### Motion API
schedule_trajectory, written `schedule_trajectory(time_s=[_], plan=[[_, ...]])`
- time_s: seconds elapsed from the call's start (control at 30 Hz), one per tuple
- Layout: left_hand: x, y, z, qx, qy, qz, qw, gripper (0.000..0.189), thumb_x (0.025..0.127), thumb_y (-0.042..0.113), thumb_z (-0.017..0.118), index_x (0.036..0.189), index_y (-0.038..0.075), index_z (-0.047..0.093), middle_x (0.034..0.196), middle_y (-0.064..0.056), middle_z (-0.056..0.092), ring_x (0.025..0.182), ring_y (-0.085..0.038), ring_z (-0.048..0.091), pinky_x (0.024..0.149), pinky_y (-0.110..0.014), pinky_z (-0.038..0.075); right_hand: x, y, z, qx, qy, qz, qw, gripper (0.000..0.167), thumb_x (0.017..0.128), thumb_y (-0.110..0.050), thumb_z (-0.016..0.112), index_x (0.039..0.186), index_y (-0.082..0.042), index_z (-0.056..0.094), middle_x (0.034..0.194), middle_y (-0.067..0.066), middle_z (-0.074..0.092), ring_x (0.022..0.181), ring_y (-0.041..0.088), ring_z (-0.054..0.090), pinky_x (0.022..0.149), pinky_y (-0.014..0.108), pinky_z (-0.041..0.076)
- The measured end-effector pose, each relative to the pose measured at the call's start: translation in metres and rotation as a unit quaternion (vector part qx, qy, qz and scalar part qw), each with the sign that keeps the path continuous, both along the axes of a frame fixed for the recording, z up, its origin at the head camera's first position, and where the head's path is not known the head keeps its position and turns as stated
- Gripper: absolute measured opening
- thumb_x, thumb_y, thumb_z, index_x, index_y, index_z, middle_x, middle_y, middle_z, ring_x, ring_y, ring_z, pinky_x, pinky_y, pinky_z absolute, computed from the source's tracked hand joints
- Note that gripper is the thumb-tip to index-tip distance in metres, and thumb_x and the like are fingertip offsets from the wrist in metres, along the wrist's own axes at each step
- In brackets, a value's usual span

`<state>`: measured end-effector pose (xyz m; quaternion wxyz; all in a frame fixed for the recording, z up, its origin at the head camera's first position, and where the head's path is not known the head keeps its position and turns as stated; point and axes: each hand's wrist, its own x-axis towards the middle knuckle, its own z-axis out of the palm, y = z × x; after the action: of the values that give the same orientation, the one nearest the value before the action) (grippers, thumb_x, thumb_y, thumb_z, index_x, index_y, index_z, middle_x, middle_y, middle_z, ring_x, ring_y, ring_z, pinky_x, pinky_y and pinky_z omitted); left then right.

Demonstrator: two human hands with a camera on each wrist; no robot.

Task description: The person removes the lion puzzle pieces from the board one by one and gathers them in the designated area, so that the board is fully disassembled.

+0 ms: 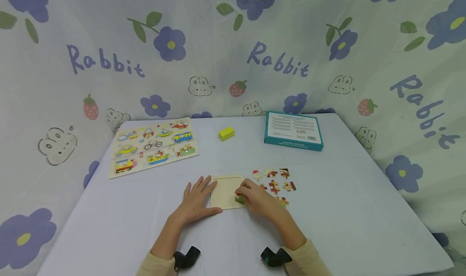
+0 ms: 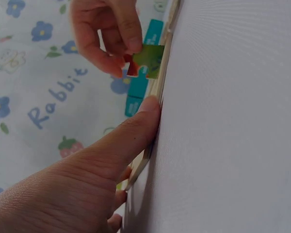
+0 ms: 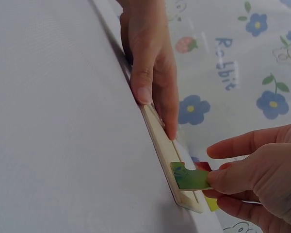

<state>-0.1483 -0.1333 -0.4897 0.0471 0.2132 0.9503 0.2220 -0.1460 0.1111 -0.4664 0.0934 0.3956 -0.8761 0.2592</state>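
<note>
A square wooden puzzle tray lies in front of the person. The left hand rests along its left side with fingers spread, thumb on the near edge. In the left wrist view that thumb presses the tray's rim. The right hand pinches a green and red jigsaw piece between thumb and fingers, over the tray's near right corner. Several loose jigsaw pieces lie right of the tray, some partly hidden behind the right hand.
A wooden vehicle puzzle board lies at the back left. Behind the tray sits a yellow block. A teal box stands at the back right. Flowered cloth hangs behind the white table.
</note>
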Motion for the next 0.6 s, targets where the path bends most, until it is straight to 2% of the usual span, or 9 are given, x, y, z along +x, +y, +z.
schedule_trajectory(time_s=[0.17, 0.3, 0.47, 0.6], plan=[[0.000, 0.000, 0.000, 0.001, -0.007, 0.002, 1.0000, 0.091, 0.070, 0.062, 0.065, 0.142, 0.014, 0.036, 0.149, -0.010, 0.023, 0.138, -0.031, 0.011, 0.104, -0.059, 0.001, 0.002, 0.001, 0.002, -0.005, 0.003, -0.001, 1.0000, 0.016, 0.081, 0.006, 0.064, 0.093, -0.005, 0.066, 0.091, 0.000, 0.051, 0.079, 0.010, 0.052, 0.069, 0.016, 0.046], [0.000, 0.000, -0.001, -0.001, -0.012, 0.002, 0.9999, 0.091, 0.071, 0.062, 0.065, 0.142, 0.014, 0.035, 0.150, -0.009, 0.021, 0.138, -0.030, 0.010, 0.104, -0.058, 0.000, 0.003, 0.007, 0.006, -0.006, -0.016, -0.027, 0.9995, 0.018, 0.081, 0.005, 0.064, 0.094, -0.007, 0.067, 0.093, -0.002, 0.052, 0.081, 0.008, 0.052, 0.071, 0.017, 0.047], [-0.001, 0.000, -0.001, 0.000, -0.002, 0.000, 1.0000, 0.091, 0.071, 0.062, 0.065, 0.141, 0.013, 0.036, 0.149, -0.011, 0.023, 0.137, -0.032, 0.012, 0.104, -0.059, 0.002, 0.003, 0.022, 0.009, -0.032, -0.001, -0.047, 0.9984, 0.022, 0.079, 0.011, 0.064, 0.094, -0.005, 0.065, 0.093, 0.001, 0.053, 0.079, 0.010, 0.053, 0.067, 0.019, 0.048], [-0.001, 0.000, -0.001, 0.000, -0.002, 0.001, 1.0000, 0.091, 0.071, 0.062, 0.065, 0.141, 0.012, 0.037, 0.149, -0.011, 0.024, 0.137, -0.032, 0.012, 0.103, -0.059, 0.002, 0.003, 0.037, 0.011, -0.045, -0.001, -0.085, 0.9953, 0.026, 0.077, 0.014, 0.063, 0.093, -0.006, 0.065, 0.094, 0.000, 0.054, 0.079, 0.011, 0.054, 0.066, 0.019, 0.048]])
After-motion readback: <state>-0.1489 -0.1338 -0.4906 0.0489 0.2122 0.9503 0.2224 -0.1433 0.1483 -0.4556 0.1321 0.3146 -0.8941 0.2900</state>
